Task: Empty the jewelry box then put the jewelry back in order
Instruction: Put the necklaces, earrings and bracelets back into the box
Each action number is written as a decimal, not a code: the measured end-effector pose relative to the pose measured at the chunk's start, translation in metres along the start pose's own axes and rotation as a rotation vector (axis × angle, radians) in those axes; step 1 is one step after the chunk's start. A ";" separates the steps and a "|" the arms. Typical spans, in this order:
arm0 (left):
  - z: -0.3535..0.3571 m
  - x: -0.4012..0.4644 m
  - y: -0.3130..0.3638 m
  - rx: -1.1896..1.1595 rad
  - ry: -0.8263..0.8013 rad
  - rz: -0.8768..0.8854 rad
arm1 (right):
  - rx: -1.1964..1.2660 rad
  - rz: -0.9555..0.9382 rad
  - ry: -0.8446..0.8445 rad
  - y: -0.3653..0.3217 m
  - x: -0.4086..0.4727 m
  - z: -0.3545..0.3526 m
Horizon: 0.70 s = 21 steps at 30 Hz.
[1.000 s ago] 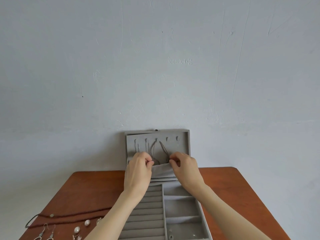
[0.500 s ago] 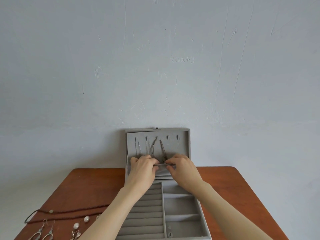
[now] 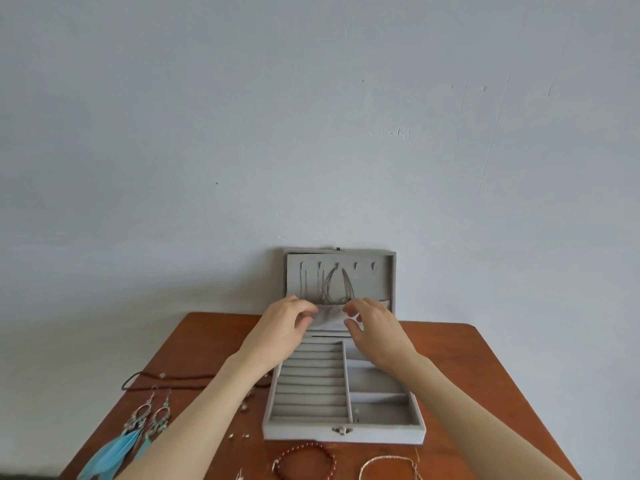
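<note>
The pouch flap (image 3: 329, 318) in the jewelry box (image 3: 343, 429) lid was pinched by the left hand (image 3: 289, 322); the right hand (image 3: 372, 323) hovered beside, fingers loosely curled. Probably the flap was best held wide so the hanging necklaces (image 3: 332, 284) tucked in untangled.

A grey velvet jewelry box (image 3: 343, 431) sits open on the table, lid upright, with thin chains (image 3: 332, 282) hanging from hooks inside the lid. Feather earrings (image 3: 131, 441), a dark cord necklace (image 3: 180, 377), a red bead bracelet (image 3: 304, 462) and a gold bracelet (image 3: 388, 467) lie outside it.
</note>
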<state>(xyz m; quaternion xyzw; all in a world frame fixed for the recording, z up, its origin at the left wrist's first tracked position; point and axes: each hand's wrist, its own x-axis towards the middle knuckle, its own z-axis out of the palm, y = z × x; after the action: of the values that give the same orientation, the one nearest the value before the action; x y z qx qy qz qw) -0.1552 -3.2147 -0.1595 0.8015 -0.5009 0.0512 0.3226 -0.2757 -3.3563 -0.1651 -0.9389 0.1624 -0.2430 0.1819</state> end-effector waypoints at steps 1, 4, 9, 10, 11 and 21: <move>-0.007 -0.008 -0.002 -0.007 -0.022 -0.012 | 0.005 -0.010 -0.006 -0.008 -0.003 0.000; -0.026 -0.037 -0.013 -0.007 -0.074 -0.067 | 0.021 -0.042 -0.048 -0.032 -0.015 0.004; -0.050 -0.085 -0.043 0.011 -0.127 -0.207 | -0.011 -0.100 -0.171 -0.073 -0.033 0.026; -0.053 -0.093 -0.049 0.020 -0.130 -0.225 | -0.018 -0.114 -0.192 -0.080 -0.035 0.032; -0.056 -0.100 -0.055 0.029 -0.131 -0.240 | -0.028 -0.129 -0.211 -0.086 -0.036 0.038; -0.067 -0.122 -0.103 0.076 -0.077 -0.311 | -0.191 -0.180 -0.262 -0.120 -0.021 0.092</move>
<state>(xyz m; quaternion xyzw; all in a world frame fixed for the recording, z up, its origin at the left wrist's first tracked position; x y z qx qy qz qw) -0.1136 -3.0529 -0.2044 0.8823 -0.3805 -0.0113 0.2768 -0.2198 -3.2181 -0.1978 -0.9862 0.0751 -0.1176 0.0892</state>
